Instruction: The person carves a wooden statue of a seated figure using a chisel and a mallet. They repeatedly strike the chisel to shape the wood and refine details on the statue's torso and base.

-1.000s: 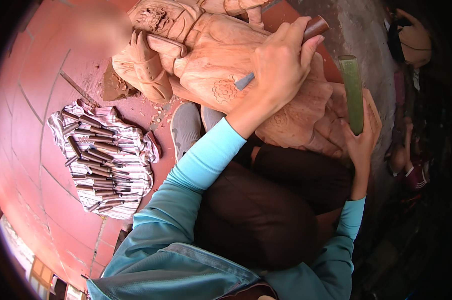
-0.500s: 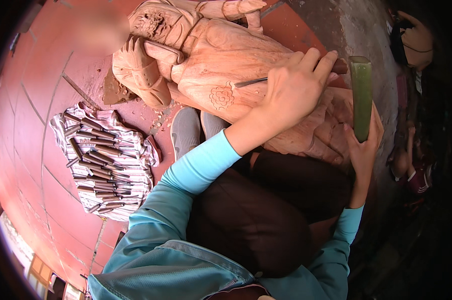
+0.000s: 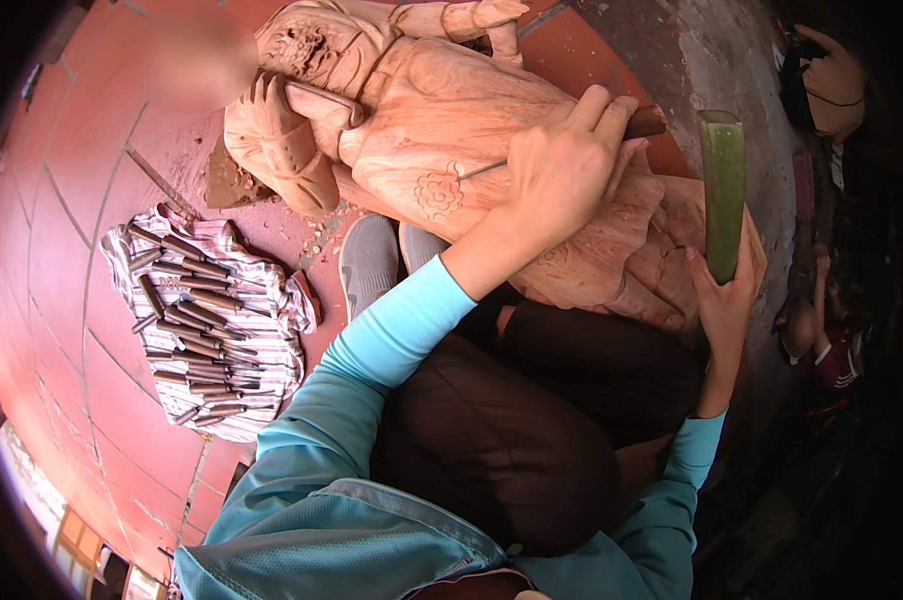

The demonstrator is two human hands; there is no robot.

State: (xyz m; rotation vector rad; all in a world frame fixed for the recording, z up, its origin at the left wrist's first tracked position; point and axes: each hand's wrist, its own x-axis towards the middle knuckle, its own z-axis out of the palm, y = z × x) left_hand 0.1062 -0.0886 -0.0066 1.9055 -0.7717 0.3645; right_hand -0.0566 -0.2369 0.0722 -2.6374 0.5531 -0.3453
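On wooden statue [image 3: 491,110]: left hand [image 3: 561,170], chisel [image 3: 571,145].

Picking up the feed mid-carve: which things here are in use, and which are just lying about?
In use:
left hand gripping the chisel
wooden statue under its tip
right hand holding the green mallet

Lying about:
spare chisels on the striped cloth
wood chips on the red floor
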